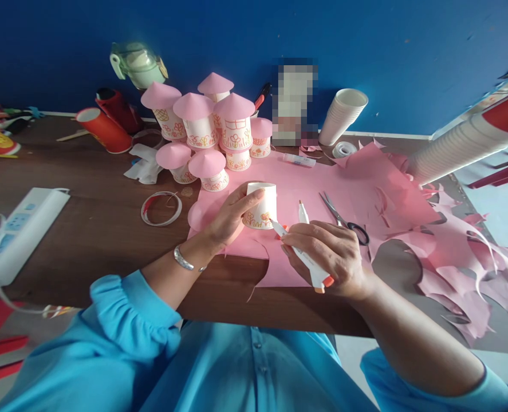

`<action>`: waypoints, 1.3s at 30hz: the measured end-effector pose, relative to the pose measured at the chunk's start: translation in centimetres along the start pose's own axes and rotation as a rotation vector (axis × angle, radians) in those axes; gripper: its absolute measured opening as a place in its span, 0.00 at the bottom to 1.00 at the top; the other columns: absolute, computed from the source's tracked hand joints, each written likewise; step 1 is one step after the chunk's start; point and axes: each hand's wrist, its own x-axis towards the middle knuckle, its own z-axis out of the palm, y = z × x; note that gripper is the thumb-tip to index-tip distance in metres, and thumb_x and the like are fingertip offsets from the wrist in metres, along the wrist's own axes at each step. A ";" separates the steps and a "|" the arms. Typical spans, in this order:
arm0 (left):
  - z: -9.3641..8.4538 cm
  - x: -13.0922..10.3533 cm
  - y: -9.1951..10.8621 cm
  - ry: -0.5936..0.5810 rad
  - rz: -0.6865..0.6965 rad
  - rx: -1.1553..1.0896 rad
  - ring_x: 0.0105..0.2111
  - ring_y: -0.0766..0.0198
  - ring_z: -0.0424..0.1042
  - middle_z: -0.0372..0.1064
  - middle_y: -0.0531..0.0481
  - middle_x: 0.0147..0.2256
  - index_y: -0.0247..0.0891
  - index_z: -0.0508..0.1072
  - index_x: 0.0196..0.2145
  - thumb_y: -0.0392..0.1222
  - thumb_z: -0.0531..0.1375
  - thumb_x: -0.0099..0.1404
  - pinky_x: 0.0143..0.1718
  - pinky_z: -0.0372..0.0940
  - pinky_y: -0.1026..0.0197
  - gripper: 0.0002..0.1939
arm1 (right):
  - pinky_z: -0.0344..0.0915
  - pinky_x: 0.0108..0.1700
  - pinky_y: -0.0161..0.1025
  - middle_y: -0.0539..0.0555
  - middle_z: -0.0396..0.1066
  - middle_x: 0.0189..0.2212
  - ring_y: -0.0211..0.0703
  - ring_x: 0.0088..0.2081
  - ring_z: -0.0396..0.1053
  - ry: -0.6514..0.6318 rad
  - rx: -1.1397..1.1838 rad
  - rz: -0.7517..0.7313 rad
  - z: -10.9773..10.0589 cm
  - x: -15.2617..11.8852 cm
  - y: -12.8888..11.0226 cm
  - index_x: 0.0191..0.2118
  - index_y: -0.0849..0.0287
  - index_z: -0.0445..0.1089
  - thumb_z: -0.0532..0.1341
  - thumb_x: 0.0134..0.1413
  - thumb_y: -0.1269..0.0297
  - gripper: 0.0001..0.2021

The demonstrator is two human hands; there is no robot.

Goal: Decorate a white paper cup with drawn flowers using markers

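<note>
My left hand is wrapped round a white paper cup held over pink paper. Orange and yellow flowers and grass are drawn along the cup's lower edge. In my right hand is a white marker, its tip at or very near the drawn flowers on the cup's right side. A second white marker with a brownish tip sticks up behind my right fingers; whether it is held too, I cannot tell. Pink sheet paper lies beneath both hands, with black-handled scissors to their right.
Decorated cups with pink cone roofs cluster behind my left hand. Stacked white cups, a tape roll and a glue tube are farther back. Pink scraps cover the right; a power strip lies left.
</note>
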 end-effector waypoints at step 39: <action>-0.1 0.1 -0.2 -0.007 0.011 0.009 0.43 0.57 0.73 0.77 0.44 0.46 0.38 0.75 0.48 0.58 0.66 0.65 0.43 0.67 0.54 0.23 | 0.77 0.34 0.38 0.52 0.79 0.34 0.39 0.32 0.78 -0.010 0.005 0.014 0.1 -0.1 0.0 0.45 0.58 0.70 0.65 0.62 0.76 0.08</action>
